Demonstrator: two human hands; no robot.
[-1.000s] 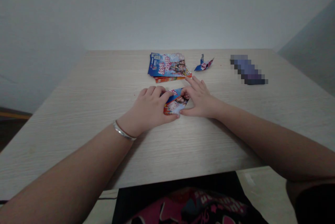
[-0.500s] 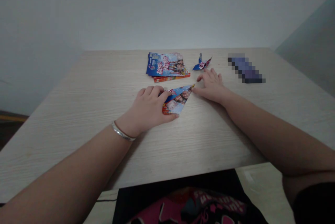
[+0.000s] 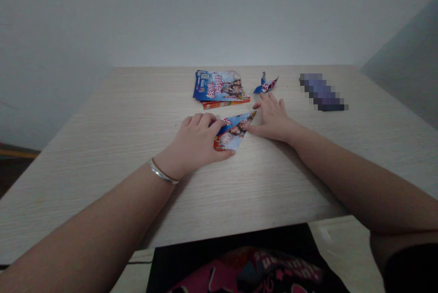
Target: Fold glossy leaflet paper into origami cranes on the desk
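Observation:
A folded flyer [image 3: 232,132], blue with printed faces and orange at its left end, lies on the table with its narrow tip toward the right. My left hand [image 3: 196,140] grips its wide left end, fingertips on the upper part and thumb along the lower corner. At the other end, my right hand [image 3: 272,119] has its fingers apart, the thumb touching the lower right edge near the tip. Just beyond those fingers stands a folded paper crane [image 3: 266,85] in the same print. My left palm and fingers hide part of the flyer.
A stack of flyers [image 3: 221,85], blue on top with an orange one beneath, lies behind the folded paper. A pixelated, dark rectangular object [image 3: 323,93] is at the back right. The pale wooden table [image 3: 102,119] meets a wall [image 3: 219,14] behind.
My right thumb has slid from the flyer's tip down along its lower right edge, the hand shifting slightly left and toward me. My left hand keeps its hold on the wide end.

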